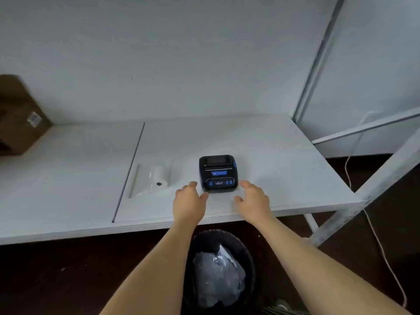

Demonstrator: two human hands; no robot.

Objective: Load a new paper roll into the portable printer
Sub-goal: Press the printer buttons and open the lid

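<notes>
One printer sits on the bench, its button panel facing the person. One paper roll, bagged, lies left of it, axis running front to back. Left hand and right hand flank the printer's near end, each grip spread and empty.

From my feed this looks like a plain back room or small office work area, not a home. I see a bare white wall and a white table made of two panels butted together with a dark seam between them. At the right stands a white metal shelf frame with scuffed, chipped paint on its lower bar. A brown cardboard box with a shipping label sits at the left end of the table. Below the table edge I see a dark floor, a black waste bin with crumpled plastic inside, and a pale cable trailing down the right side.
</notes>
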